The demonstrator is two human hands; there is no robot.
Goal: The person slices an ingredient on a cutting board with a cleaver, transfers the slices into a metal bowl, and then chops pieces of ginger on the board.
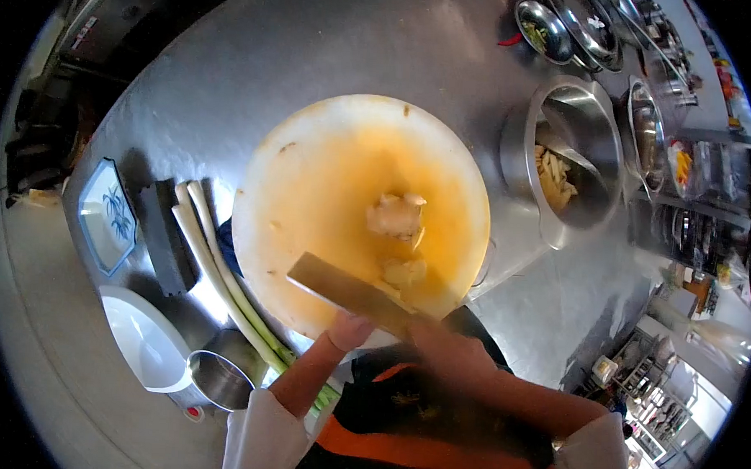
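My right hand (450, 348) is wrapped round the handle end of a cleaver (339, 290), its broad blade slanting up to the left over the near edge of a round, yellow-stained cutting board (312, 148). Close against the blade's lower edge is my left hand (350, 329); its fingers are mostly hidden, so I cannot tell whether they grip anything. On the board lies a pale, knobbly piece of food (395, 216), possibly ginger. A flatter pale piece (403, 272) lies nearer me, just beyond the blade.
Long leeks (223, 266) lie left of the board, beside a dark grey block (167, 238), a patterned dish (108, 216), a white bowl (143, 339) and a metal container (221, 379). To the right stands a deep steel pot (526, 145) with pale food pieces (554, 179); metal bowls (545, 31) sit behind.
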